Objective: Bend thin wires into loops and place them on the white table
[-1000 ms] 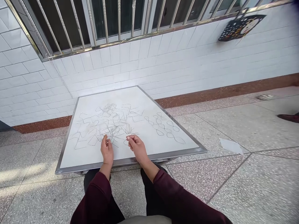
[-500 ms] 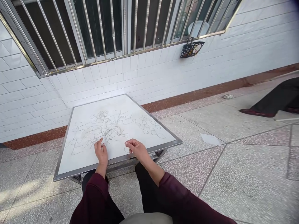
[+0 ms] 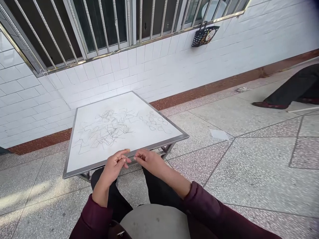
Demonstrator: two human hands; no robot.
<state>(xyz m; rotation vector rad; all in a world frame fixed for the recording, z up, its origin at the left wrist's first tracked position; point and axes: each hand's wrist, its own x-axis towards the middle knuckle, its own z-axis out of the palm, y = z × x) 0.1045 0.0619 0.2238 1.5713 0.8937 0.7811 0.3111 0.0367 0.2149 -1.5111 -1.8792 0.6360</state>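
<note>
My left hand (image 3: 117, 164) and my right hand (image 3: 149, 161) meet just in front of the table's near edge, fingertips nearly touching. Both pinch a thin dark wire (image 3: 130, 157), barely visible in the small gap between them. Beyond the hands, a tangled pile of thin bent wires (image 3: 109, 131) lies on the white-topped table (image 3: 139, 141). At the tabletop's right side several wire loops (image 3: 156, 122) are spread out separately.
A tiled wall with a barred window stands behind the table. From the bars hangs a patterned bag (image 3: 204, 36). White paper (image 3: 219, 134) lies on the speckled floor. At the right, another person's dark-trousered leg (image 3: 289, 88) reaches into view.
My left hand has moved from above the wire pile toward my body and to the right, its fingers now closed. My right hand has drawn back from the tabletop with its wire.
</note>
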